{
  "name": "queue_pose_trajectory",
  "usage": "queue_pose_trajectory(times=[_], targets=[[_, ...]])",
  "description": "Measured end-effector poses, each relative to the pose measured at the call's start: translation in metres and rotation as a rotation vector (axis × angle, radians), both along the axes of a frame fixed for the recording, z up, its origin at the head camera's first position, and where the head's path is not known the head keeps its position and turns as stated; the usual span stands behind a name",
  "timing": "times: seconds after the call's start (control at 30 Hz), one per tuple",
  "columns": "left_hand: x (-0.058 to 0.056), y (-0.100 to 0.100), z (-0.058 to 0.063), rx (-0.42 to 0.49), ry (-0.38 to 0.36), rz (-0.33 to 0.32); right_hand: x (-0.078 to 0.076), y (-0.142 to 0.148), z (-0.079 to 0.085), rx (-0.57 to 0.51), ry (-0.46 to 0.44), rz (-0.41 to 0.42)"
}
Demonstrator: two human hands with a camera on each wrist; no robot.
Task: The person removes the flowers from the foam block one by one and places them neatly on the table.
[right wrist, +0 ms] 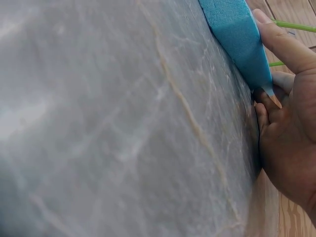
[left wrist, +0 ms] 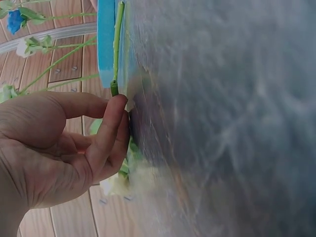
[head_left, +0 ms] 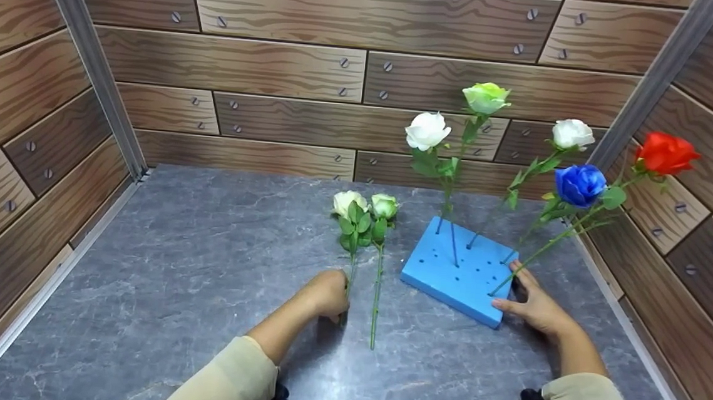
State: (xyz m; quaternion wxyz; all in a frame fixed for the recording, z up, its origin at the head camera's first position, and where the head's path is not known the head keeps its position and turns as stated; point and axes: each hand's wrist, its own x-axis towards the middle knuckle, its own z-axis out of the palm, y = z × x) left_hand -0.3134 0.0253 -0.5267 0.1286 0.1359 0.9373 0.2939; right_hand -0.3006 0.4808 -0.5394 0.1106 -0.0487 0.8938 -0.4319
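My left hand pinches the lower stem of a cream-white rose lying on the table. Beside it lies a pale green rose, its stem pointing toward me. In the left wrist view, thumb and fingertips meet at a green stem end. My right hand grips the right edge of a blue foam block, thumb on top and fingers along the far side. Standing in the block's holes are a yellow-green rose, two white ones, a blue rose and a red rose, leaning outward.
The grey marbled table is enclosed by wood-patterned walls at the back and sides, with metal posts in the corners. The tall rose stems reach up and out over the block's back and right side.
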Motion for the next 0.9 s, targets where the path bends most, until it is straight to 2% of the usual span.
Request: queue_pose_trajectory(times=[0.03, 0.07, 0.17, 0.2, 0.23, 0.27, 0.3, 0.43, 0.57, 0.6, 0.7, 0.83, 0.9], targets=[[-0.001, 0.0, -0.002, -0.005, 0.004, -0.002, 0.0, 0.0, 0.0, 0.002, 0.002, 0.001], [-0.006, 0.0, -0.009, -0.015, 0.01, -0.011, 0.0, 0.0, 0.0, 0.004, 0.002, -0.002], [-0.009, 0.001, -0.014, -0.028, 0.016, -0.023, 0.001, 0.001, 0.001, 0.006, 0.003, -0.004], [-0.006, 0.001, -0.008, -0.036, 0.02, -0.023, 0.001, 0.001, 0.0, 0.003, 0.003, -0.007], [-0.007, 0.002, -0.01, -0.048, 0.032, -0.029, 0.001, 0.001, 0.001, 0.002, 0.003, -0.005], [-0.014, 0.002, -0.02, -0.058, 0.04, -0.036, 0.001, 0.001, 0.001, -0.001, 0.003, -0.009], [-0.016, 0.002, -0.022, -0.059, 0.041, -0.035, 0.001, 0.001, 0.001, -0.001, 0.003, -0.008], [-0.04, 0.002, -0.058, -0.074, 0.096, -0.068, 0.0, 0.001, 0.001, -0.002, 0.003, -0.009], [-0.048, 0.005, -0.063, -0.071, 0.163, -0.051, 0.0, 0.001, 0.002, 0.001, -0.008, -0.01], [-0.049, 0.006, -0.061, -0.063, 0.177, -0.042, 0.0, 0.001, 0.002, 0.0, -0.011, -0.01], [-0.037, 0.01, -0.035, -0.028, 0.178, -0.012, -0.001, 0.001, 0.002, -0.002, -0.02, -0.009], [-0.01, 0.017, 0.013, 0.107, 0.108, 0.003, 0.0, 0.0, 0.001, -0.006, -0.019, -0.006], [-0.002, 0.022, 0.025, 0.17, 0.098, 0.011, 0.0, -0.001, 0.001, -0.007, -0.02, -0.009]])
